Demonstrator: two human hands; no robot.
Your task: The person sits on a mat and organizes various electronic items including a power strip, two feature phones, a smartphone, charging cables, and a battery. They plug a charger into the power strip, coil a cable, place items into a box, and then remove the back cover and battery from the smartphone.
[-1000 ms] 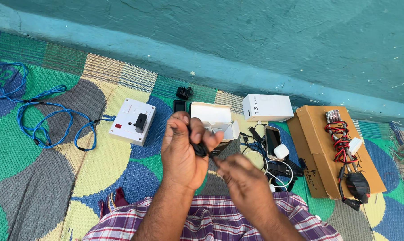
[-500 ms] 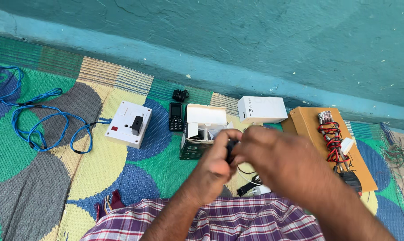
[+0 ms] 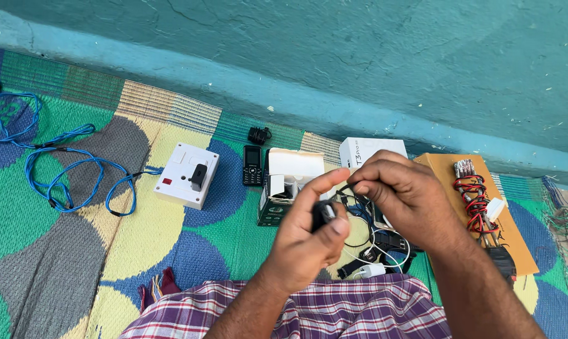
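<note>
black plastic, small and rounded: the charger plug (image 3: 322,215) sits just right of the frame's centre, pinched in the left hand (image 3: 309,242). it looks light and hard, smooth enough to slip, so the body is the sound place to hold it. its thin black cord (image 3: 350,191) is soft and limp, likely to kink or snag, best taken near an end and kept slack.

the left hand comes up from the bottom of the frame, palm turned toward the camera, its grip clamped on the plug between thumb and curled fingers, index finger stretched up. the right hand (image 3: 404,194) enters from the lower right, wrist bent, knuckles up, its grip closed on the cord between thumb and fingertips, just beside the left index tip.

under the hands lies a woven mat (image 3: 76,251) in green, yellow and blue. toward the left centre sits a white switch box (image 3: 186,174) with a blue cable (image 3: 64,169) looping away to the left. a black keypad phone (image 3: 252,166) and an open box (image 3: 288,182) lie behind the left hand, a tangle of white and black cables (image 3: 375,254) below the right.
</note>
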